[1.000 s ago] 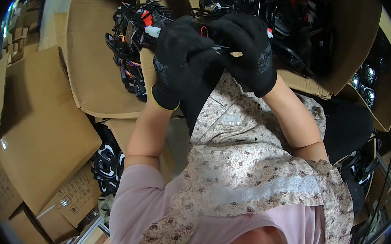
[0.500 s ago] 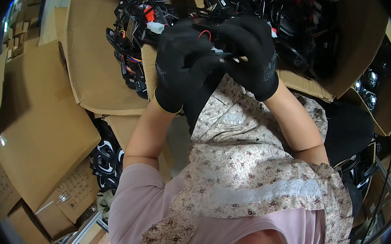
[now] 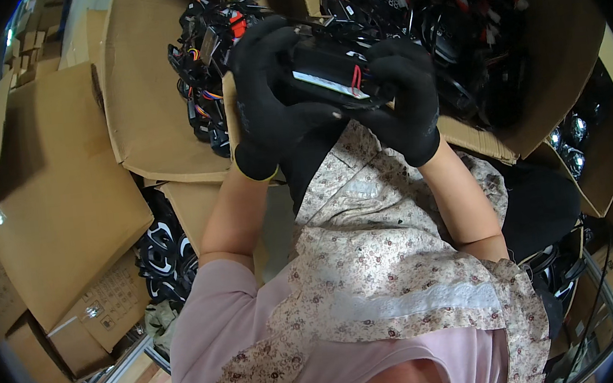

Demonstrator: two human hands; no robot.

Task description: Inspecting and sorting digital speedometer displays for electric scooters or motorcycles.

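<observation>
Both my hands wear black gloves and hold a black block-shaped battery pack [image 3: 326, 70] over my lap. A pale shiny strip runs along its side, and red wires loop out near its right end. My left hand [image 3: 268, 95] wraps round the left end, the thumb along the lower edge. At the right end my right hand [image 3: 402, 94] grips it with bent fingers, the thumb underneath. The gloves hide both ends of the pack. Beyond the hands lie black electronic parts [image 3: 205, 46] with coloured wires and connectors.
An open cardboard box [image 3: 157, 95] at the far left holds several wired parts. Another box [image 3: 550, 35] at the right is heaped with black parts. Shiny round pieces [image 3: 577, 128] sit in a box farther right. Black-and-white parts [image 3: 161, 250] lie below a large carton [image 3: 64, 200].
My hands have spread apart and turned the pack, so its long side with the pale strip now shows. The white connector seen beside my left hand earlier no longer shows.
</observation>
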